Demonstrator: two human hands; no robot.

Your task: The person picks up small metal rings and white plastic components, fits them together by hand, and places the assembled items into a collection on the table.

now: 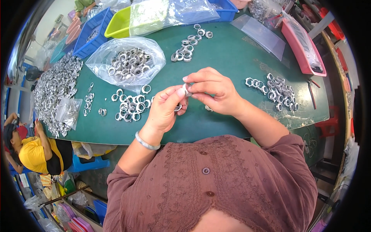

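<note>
A small silver ring-shaped watch case (187, 90) is pinched between my two hands above the table's near middle. My left hand (164, 108) closes on it with thumb and fingers. A second silver ring (178, 107) shows in the left hand's curled lower fingers. My right hand (215, 89) grips the same watch case from the right with thumb and fingertips, which partly hide it. A loose group of similar cases (131, 106) lies just left of my left hand. Beneath my right hand a small metal piece (208, 108) is partly hidden.
More cases fill a clear plastic bag (154, 54); others lie in a group (189, 48) farther back and another group (280, 92) at right. A large silver heap (58, 91) covers the left. Blue (92, 33) and yellow-green (119, 23) bins and a pink tray (297, 46) stand around. A person in yellow (36, 154) works at left.
</note>
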